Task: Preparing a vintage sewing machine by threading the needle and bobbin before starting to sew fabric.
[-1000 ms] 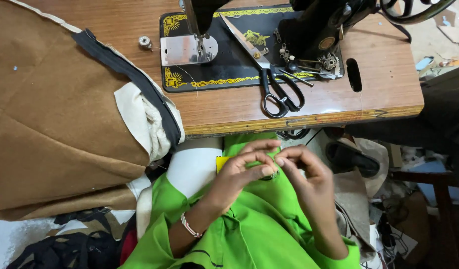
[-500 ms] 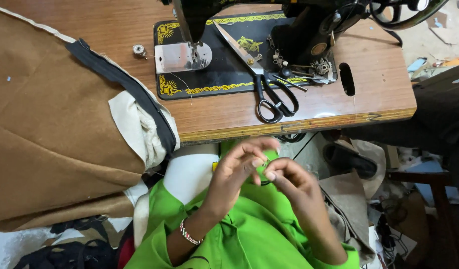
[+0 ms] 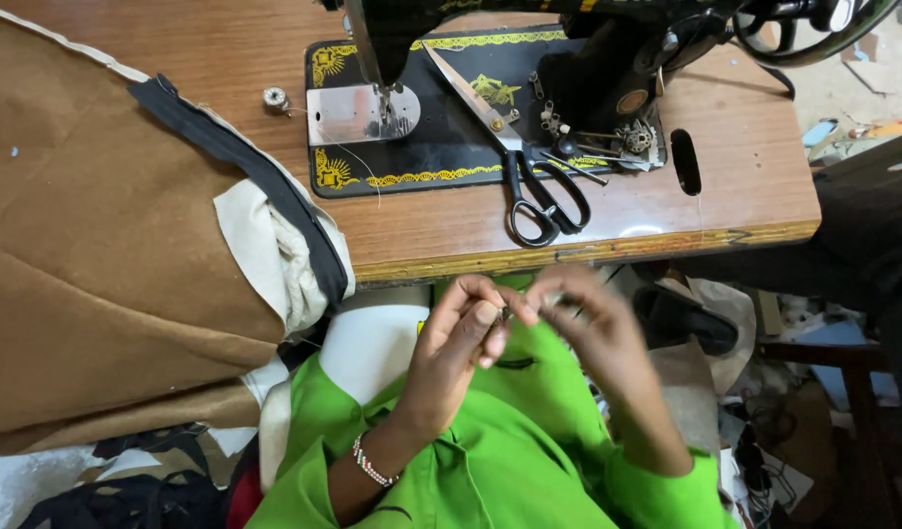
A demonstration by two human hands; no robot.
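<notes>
Low in the frame, over a bright green garment (image 3: 490, 460), the left hand (image 3: 461, 353) kept its grip pinched on a tiny dark item (image 3: 503, 315), too small to identify. The right hand (image 3: 593, 333), blurred, had shifted from half a second earlier; its grip could not be judged. Black scissors (image 3: 539, 196) lay untouched on the wooden surface (image 3: 745, 167) above.

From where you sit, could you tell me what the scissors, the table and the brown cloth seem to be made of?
Scissors: bright steel blades, black coated handles.
Table: wood or wood veneer, by its visible grain and worn front edge.
Brown cloth: matte woven fabric that folds softly, with a pale lining and black trim.
</notes>
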